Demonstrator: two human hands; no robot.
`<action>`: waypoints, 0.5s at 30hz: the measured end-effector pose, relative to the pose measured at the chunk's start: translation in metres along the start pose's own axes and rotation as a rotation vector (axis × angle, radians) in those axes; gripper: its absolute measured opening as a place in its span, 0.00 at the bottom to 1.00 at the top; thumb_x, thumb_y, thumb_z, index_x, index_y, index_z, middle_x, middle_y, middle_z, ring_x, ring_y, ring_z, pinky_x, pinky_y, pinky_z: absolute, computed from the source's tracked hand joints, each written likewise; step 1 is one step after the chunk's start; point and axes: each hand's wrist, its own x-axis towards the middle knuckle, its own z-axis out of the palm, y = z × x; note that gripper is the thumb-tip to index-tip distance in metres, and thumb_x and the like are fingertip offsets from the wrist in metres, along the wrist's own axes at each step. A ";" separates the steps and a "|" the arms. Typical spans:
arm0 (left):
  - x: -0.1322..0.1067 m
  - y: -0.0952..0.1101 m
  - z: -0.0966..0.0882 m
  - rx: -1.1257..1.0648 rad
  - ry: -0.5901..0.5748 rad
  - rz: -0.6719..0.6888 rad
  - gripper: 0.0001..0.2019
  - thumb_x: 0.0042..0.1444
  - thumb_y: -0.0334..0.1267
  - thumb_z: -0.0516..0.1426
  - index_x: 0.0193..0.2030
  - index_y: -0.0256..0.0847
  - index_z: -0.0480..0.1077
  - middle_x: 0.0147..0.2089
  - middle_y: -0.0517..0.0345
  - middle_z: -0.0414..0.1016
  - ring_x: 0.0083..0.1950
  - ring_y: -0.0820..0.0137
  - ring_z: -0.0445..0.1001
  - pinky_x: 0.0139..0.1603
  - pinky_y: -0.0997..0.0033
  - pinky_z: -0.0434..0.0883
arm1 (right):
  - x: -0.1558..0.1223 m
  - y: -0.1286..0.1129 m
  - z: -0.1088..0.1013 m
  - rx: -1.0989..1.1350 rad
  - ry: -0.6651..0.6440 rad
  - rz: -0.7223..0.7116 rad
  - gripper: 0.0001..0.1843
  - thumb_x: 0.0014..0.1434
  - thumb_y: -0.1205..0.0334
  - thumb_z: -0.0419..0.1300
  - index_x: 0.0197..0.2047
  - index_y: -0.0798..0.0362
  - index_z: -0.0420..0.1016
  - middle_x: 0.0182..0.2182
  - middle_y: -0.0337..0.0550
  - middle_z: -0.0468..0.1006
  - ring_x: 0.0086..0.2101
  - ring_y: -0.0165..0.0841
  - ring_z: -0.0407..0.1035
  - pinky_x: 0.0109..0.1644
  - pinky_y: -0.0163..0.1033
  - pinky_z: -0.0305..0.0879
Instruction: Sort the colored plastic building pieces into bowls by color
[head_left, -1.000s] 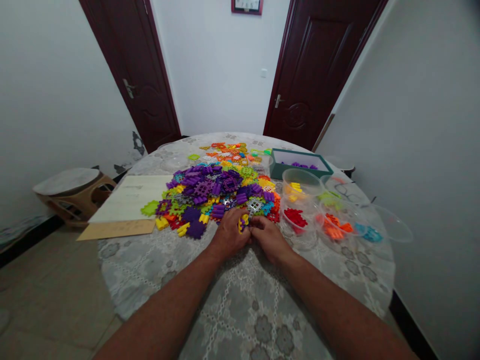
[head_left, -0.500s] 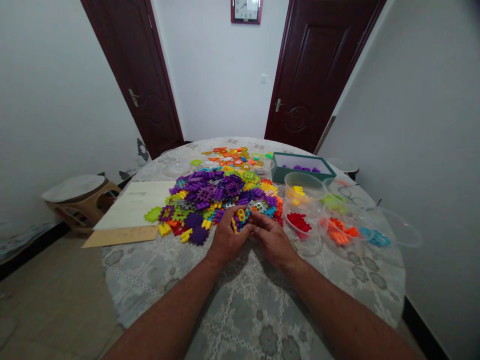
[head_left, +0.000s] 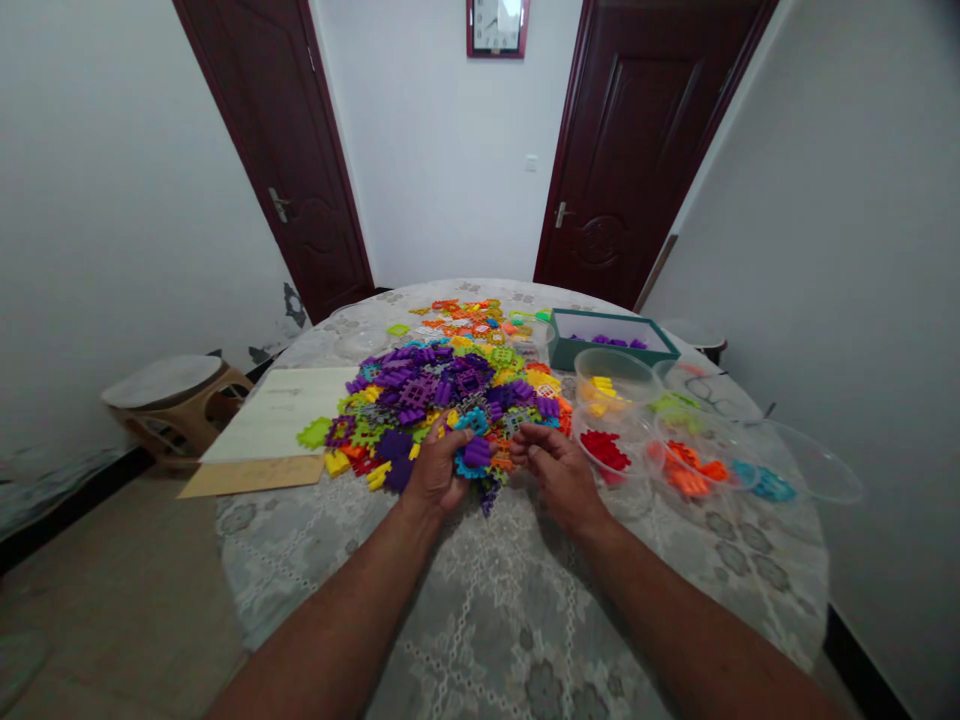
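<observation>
Wrapped around joined plastic building pieces [head_left: 477,455], blue and purple with some yellow, is my left hand [head_left: 436,472], closed, in front of the pile. A dark purple piece [head_left: 490,496] pokes out beneath them. My right hand [head_left: 556,475] is a short way to the right, its thumb and fingers drawn together; whatever lies between the tips is too small to make out. An orange piece [head_left: 501,455] shows between the hands. Just beyond them rises a mixed pile of interlocking plastic pieces [head_left: 420,385], mostly purple, with green, yellow and red ones.
Clear tubs at right hold yellow pieces [head_left: 600,393], red pieces [head_left: 604,450], orange pieces [head_left: 686,470] and blue pieces [head_left: 765,482]. Behind them stands a green box [head_left: 592,352] with purple pieces. White paper [head_left: 277,410] and brown cardboard [head_left: 255,476] lie left. Orange pieces [head_left: 465,318] are scattered behind.
The joined pieces have turned, so their blue and purple side now shows. My right hand has drawn away from them to the right, while my left hand keeps its hold.
</observation>
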 end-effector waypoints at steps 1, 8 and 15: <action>0.001 0.001 -0.002 -0.017 -0.016 -0.018 0.29 0.41 0.30 0.70 0.51 0.43 0.66 0.36 0.59 0.78 0.28 0.69 0.79 0.29 0.71 0.77 | 0.001 0.000 -0.002 -0.033 0.021 -0.005 0.15 0.57 0.58 0.68 0.48 0.49 0.82 0.42 0.43 0.84 0.39 0.36 0.78 0.50 0.47 0.76; -0.002 0.002 -0.004 -0.058 -0.042 -0.071 0.35 0.44 0.29 0.70 0.58 0.43 0.64 0.36 0.59 0.77 0.28 0.70 0.80 0.29 0.72 0.78 | -0.018 -0.013 0.002 -0.478 -0.058 -0.261 0.14 0.65 0.58 0.65 0.54 0.44 0.81 0.47 0.48 0.80 0.42 0.40 0.76 0.47 0.48 0.74; -0.012 -0.008 0.010 -0.073 -0.023 -0.107 0.30 0.44 0.27 0.70 0.55 0.43 0.68 0.39 0.59 0.80 0.33 0.71 0.80 0.34 0.75 0.78 | -0.028 -0.021 0.012 -0.696 -0.319 -0.516 0.19 0.65 0.60 0.66 0.59 0.41 0.80 0.57 0.49 0.77 0.56 0.46 0.71 0.62 0.56 0.69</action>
